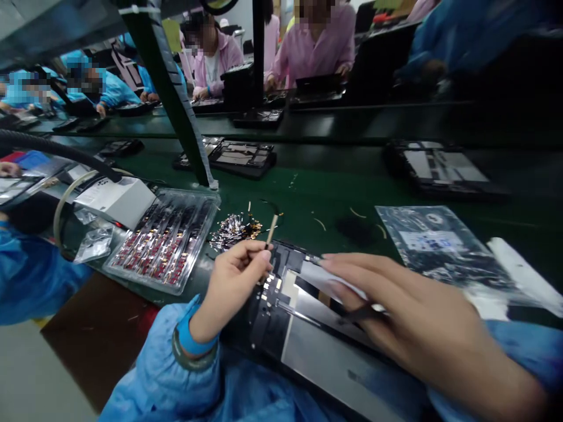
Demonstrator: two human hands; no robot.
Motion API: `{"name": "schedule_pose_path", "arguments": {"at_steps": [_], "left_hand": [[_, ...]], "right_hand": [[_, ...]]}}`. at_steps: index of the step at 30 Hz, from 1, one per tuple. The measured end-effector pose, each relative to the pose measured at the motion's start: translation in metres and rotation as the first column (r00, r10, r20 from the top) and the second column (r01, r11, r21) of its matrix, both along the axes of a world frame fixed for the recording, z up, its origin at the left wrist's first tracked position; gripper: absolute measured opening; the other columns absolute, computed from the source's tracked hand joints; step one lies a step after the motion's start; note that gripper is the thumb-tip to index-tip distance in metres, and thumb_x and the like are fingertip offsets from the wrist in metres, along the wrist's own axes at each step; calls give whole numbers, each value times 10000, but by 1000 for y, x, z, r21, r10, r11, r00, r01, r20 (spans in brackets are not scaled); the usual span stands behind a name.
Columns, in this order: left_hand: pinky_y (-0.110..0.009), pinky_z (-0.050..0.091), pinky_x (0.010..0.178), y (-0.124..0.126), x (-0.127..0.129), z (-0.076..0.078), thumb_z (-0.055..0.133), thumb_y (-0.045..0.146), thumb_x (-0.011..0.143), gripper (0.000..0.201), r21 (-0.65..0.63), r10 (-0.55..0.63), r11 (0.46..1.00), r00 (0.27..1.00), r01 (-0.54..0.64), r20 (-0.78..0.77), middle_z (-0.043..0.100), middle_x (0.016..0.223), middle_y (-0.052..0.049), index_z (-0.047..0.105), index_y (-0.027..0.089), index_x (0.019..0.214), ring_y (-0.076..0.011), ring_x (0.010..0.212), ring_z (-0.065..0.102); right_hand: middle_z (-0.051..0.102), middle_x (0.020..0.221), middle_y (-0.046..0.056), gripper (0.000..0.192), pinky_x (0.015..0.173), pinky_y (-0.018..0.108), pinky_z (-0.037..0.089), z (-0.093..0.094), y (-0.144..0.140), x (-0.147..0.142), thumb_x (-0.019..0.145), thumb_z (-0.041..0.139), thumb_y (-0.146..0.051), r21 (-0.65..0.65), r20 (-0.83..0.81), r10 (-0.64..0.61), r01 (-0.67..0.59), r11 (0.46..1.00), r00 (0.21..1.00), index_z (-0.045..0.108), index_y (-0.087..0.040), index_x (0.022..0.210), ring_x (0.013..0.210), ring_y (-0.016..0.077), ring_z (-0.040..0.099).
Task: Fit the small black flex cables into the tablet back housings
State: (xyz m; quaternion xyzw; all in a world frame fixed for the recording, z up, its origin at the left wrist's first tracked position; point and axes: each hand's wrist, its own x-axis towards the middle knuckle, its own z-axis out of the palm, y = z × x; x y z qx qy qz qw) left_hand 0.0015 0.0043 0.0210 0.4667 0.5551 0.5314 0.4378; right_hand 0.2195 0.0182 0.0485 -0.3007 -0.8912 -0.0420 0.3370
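My left hand (237,284) is closed, thumb and fingertips pinching a thin beige strip (272,230) that points upward. Below it lies an opened tablet-like device (343,363), with black frame parts, small bright contacts and large silver-grey panels. Over the device's far side reaches my right hand (409,310), its fingers extended and fingertips near the frame's upper edge. A dark, pointed tool (363,312) shows beneath those fingers, apparently held in the hand; its exact kind is unclear. A small pile of metallic parts (235,230) sits just beyond my left hand.
Left of me, a clear plastic tray (187,275) holds rows of small red-and-black parts beside a white box (116,199). A plastic bag (433,237) lies at right. More opened devices (241,155) rest on the green bench (303,190). Co-workers sit opposite; a blue sleeve (39,275) is at left.
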Motion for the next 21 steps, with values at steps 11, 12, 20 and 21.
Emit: {"name": "schedule_pose_path", "arguments": {"at_steps": [11,12,20,21], "left_hand": [[-196,493,654,-10,28,2,571,162,825,151,281,-58,943,922,176,-383,707,775,-22,720,174,848,-119,714,636],[-196,499,656,-10,27,3,575,157,816,151,257,-78,950,929,180,-362,717,789,-25,723,173,839,-124,723,646],[-206,495,615,-12,32,5,591,200,784,147,114,-85,987,976,110,-203,728,768,-37,728,160,817,-130,664,635],[-209,493,623,-13,33,5,590,206,785,151,107,-89,988,978,111,-191,726,769,-41,730,158,813,-131,670,632]], "right_hand": [[697,835,137,220,539,310,456,-4,-1,-33,922,444,-96,253,100,-39,13,967,994,655,-36,927,695,211,648],[692,825,133,237,537,306,457,-4,-2,-33,930,423,-99,234,103,-38,13,972,994,654,-44,916,697,209,649],[673,905,143,263,648,289,503,-10,-1,-27,945,357,-107,152,93,61,-74,986,994,595,-56,1043,812,210,657],[671,922,140,273,649,290,504,-14,0,-24,946,346,-118,144,86,76,-88,986,993,592,-67,1053,813,211,659]]}}
